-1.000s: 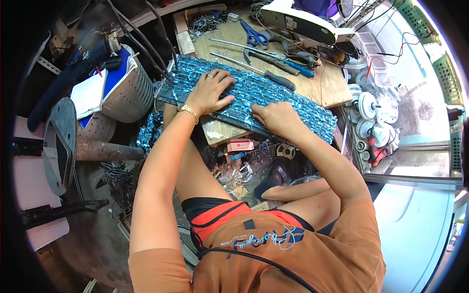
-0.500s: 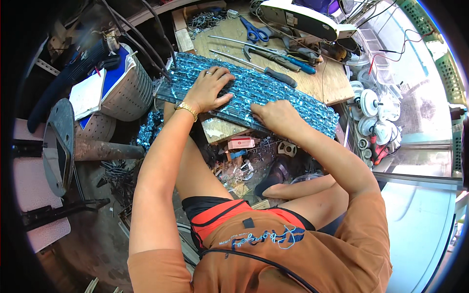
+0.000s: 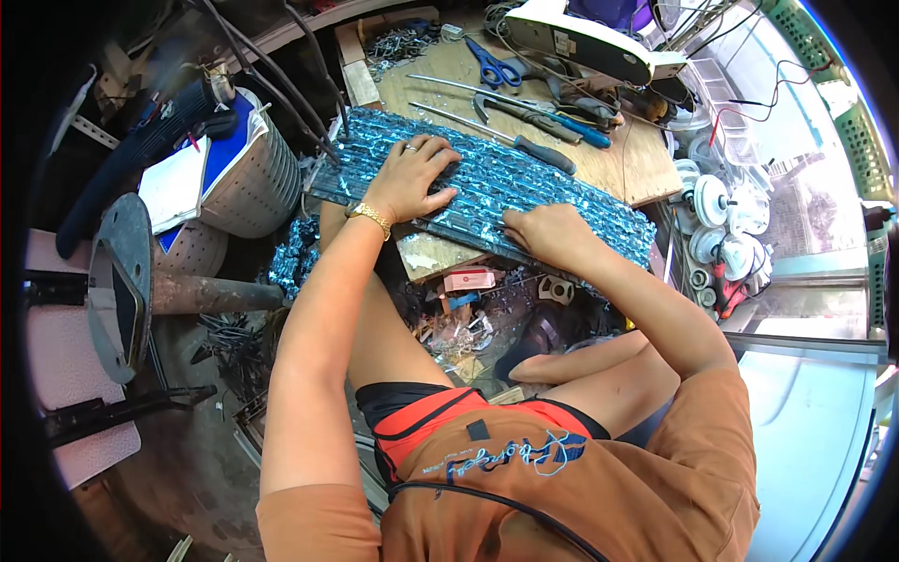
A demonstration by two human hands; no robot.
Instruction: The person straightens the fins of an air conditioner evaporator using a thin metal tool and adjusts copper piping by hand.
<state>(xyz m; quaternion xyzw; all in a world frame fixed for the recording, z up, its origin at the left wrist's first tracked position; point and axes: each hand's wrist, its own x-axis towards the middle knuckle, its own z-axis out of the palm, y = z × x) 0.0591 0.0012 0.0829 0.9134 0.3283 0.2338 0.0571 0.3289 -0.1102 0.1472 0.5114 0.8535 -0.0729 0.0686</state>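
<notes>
**Panel pressed flat under both hands on the board**

Panel (image 3: 487, 192), a long blue slab of glittering cell rows, lies across the near edge of the wooden board (image 3: 637, 169), and I see both hands on top of it. My left hand (image 3: 412, 178) rests palm down near the panel's left end, fingers spread and slightly curled, holding nothing, with a ring on one finger and a gold watch (image 3: 368, 215) at the wrist. My right hand (image 3: 552, 234) sits near the middle of the front edge, fingers bent over that edge; I cannot tell whether they pinch something small or only press.

To do this well, I judge the left palm should keep even, flat pressure so the slab does not slide, while the right fingertips work lightly along the edge, since the cells look brittle and the panel's left end overhangs the board.

Its long axis runs from upper left to lower right in the view, the left end farther from me, the right end toward the white spools (image 3: 726, 225). The face points up.

Beyond the panel lie a screwdriver (image 3: 524, 140), pliers (image 3: 552, 117) and blue scissors (image 3: 492, 66). A white basket (image 3: 248, 173) stands to the left, near the panel's left end.
</notes>
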